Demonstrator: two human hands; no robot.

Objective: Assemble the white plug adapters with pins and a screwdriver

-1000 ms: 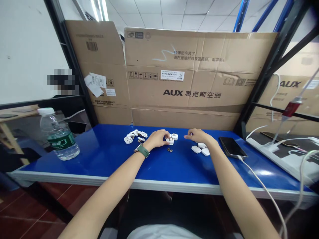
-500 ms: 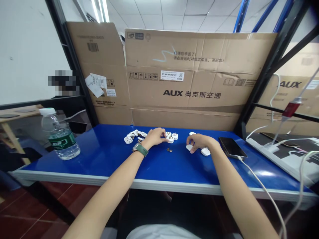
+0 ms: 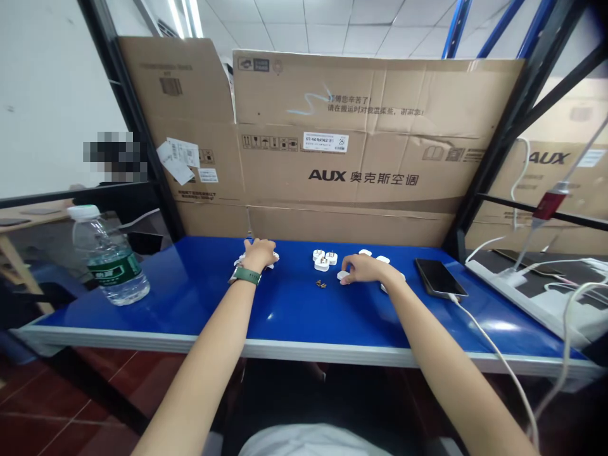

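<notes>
My left hand (image 3: 259,253), with a green-strapped watch on the wrist, is over a pile of white plug parts (image 3: 239,259) at the table's left. Its fingertips are hidden among the parts, so I cannot tell whether they grip one. Between thumb and fingers, my right hand (image 3: 363,268) pinches a white plug cover (image 3: 342,275), low over the table. Three white plugs (image 3: 322,263) with upward prongs are grouped between my hands. Small brass-coloured screws (image 3: 322,284) lie in front of them. More white covers (image 3: 382,259) are behind and beside my right hand, one partly covered by the wrist.
A water bottle (image 3: 111,259) stands at the left of the blue table (image 3: 294,323). At the right lie a phone (image 3: 439,277) with a charging cable and a white power strip (image 3: 527,304). A cardboard panel (image 3: 332,209) rises along the back. A person (image 3: 118,164) is beyond the left side.
My left hand has left the three plugs and moved left onto the pile of parts. The right hand has shifted left with the white cover, nearer the plugs. The view has moved slightly.
</notes>
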